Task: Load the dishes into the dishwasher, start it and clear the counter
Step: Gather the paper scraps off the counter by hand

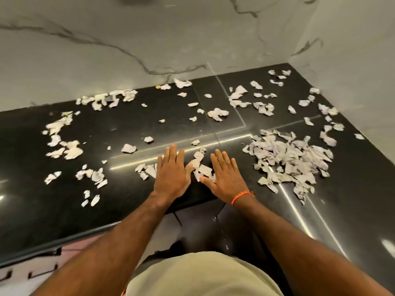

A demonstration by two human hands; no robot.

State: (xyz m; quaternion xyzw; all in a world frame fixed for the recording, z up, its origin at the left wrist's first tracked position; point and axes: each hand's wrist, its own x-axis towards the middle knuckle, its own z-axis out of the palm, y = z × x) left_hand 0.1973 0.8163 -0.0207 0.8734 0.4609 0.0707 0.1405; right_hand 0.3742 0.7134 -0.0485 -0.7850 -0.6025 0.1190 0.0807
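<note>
Torn, crumpled paper scraps lie scattered over the black counter (32,199). My left hand (172,174) lies flat, palm down, near the counter's front edge, fingers straight. My right hand (225,175), with an orange thread bracelet on its wrist, lies flat beside it. A small cluster of scraps (202,167) sits between the two hands, touching both thumbs. More scraps (147,170) lie just left of my left hand. A big heap of scraps (292,161) is to the right of my right hand. No dishes or dishwasher can be seen.
White marble walls (106,50) close the counter at the back and on the right, forming a corner. Loose scraps (64,142) lie across the left side and at the back (218,113). The counter's front edge runs beneath my forearms, with dark floor below.
</note>
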